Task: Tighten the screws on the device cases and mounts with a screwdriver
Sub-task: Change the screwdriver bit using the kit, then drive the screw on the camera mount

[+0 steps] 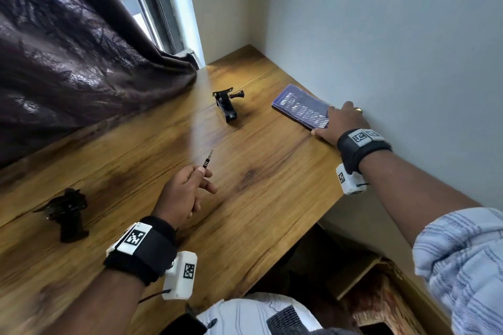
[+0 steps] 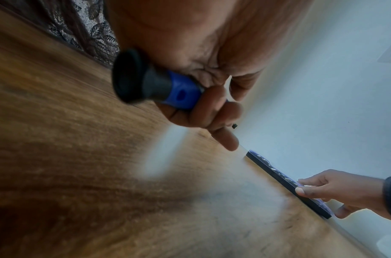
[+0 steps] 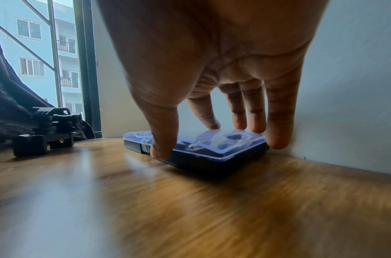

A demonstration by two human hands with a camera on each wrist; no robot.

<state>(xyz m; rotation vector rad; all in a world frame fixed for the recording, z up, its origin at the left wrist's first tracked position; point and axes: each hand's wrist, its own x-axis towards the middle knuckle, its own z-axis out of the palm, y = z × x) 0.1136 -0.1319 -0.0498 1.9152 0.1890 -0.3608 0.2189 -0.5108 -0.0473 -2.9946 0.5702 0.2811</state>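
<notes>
A flat bit case (image 1: 301, 106) with a clear bluish lid over a dark base lies on the wooden desk (image 1: 258, 177) against the wall; through the lid the head view shows rows of small pale bits, too small to tell apart. The lid is down on the base. The right wrist view shows what the head view hides: the right hand (image 3: 212, 69) arches over the near end of the case, thumb against one side edge, little finger down the wall-side edge, and three straightish fingertips resting on the lid. The left wrist view alone shows the screwdriver (image 2: 154, 85) handle, blue with a broad black end cap, sitting in the palm of the left hand (image 1: 185, 193), whose fingers curl round it; in the head view only the thin metal shaft and knurled collar stick out past the thumb, tip pointing toward the window side of the case and held above the desk. A black camera mount (image 1: 227, 105) with a thumbscrew lies on the desk left of the case, well apart from it. A second black mount (image 1: 66, 211) stands far to the left, beside the dark curtain (image 1: 68, 43).
</notes>
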